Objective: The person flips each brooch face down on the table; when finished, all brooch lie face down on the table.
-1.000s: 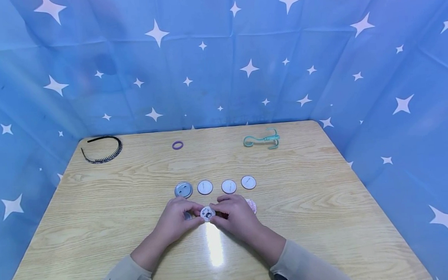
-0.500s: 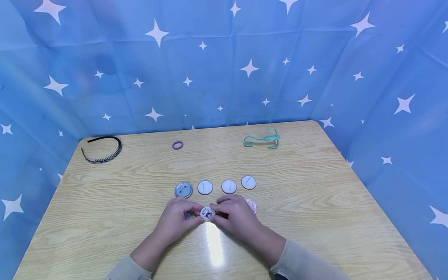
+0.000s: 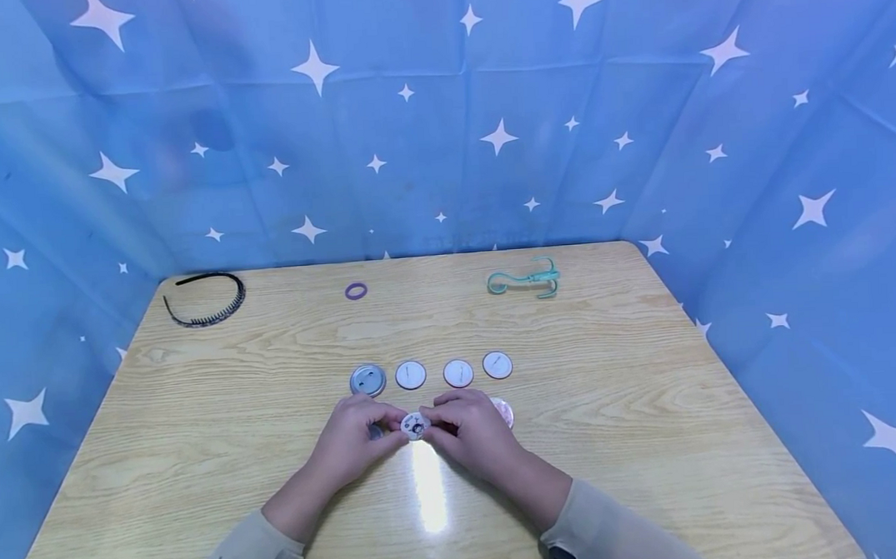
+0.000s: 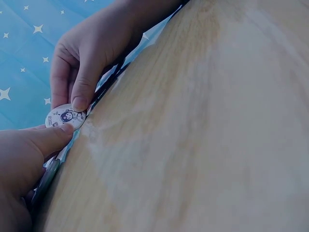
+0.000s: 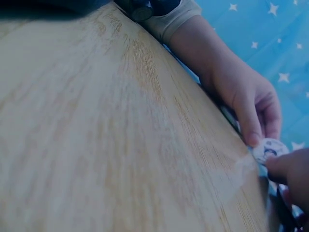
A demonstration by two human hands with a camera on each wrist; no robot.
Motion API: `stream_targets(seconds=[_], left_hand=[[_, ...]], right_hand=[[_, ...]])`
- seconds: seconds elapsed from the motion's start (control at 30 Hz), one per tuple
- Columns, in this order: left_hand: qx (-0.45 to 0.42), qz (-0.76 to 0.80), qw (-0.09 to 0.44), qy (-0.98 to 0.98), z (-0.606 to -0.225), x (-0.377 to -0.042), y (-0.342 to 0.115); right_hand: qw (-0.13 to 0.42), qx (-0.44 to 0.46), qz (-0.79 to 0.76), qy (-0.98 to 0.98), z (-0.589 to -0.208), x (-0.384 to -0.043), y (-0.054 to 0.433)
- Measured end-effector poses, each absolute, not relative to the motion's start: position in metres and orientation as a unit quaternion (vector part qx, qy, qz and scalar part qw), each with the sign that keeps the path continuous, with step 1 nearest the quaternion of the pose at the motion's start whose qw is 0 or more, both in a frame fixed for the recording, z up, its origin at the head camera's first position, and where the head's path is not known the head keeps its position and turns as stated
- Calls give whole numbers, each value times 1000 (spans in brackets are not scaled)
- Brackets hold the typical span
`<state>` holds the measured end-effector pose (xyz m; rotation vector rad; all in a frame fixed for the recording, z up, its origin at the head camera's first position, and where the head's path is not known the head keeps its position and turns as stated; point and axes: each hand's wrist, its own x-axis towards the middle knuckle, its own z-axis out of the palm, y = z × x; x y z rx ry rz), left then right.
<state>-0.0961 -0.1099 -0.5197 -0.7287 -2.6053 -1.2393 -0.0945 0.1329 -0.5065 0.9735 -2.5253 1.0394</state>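
Observation:
A white round pin badge (image 3: 414, 426) with a dark cartoon print is held up between both hands, printed side showing. My left hand (image 3: 350, 440) pinches its left edge between thumb and fingers. Opposite it, my right hand (image 3: 476, 435) pinches the right edge. In the left wrist view, the thumbs of the left hand (image 4: 26, 154) and the right hand (image 4: 96, 53) press on the face of the badge (image 4: 65, 115). The right wrist view also shows the badge (image 5: 268, 149) between the fingers. Its back is hidden.
Beyond the hands lie a grey badge (image 3: 367, 380) and white badges, pin backs up, including one (image 3: 410, 374). A pink badge (image 3: 503, 410) and a greyish disc (image 3: 375, 431) are partly hidden by the hands. Farther back are a headband (image 3: 208, 318), purple ring (image 3: 355, 291) and teal hook (image 3: 526, 278).
The badge has tilted slightly between the fingertips, its face looking a little flatter in the head view. Both hands stay in nearly the same place, and the other things lie still.

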Motion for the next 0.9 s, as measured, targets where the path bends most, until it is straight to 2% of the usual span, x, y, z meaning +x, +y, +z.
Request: stream_targets(seconds=[0.9], left_hand=[[-261, -423, 103, -862, -522, -96, -110]], right_hand=[[146, 334, 373, -853, -508, -96, 132]])
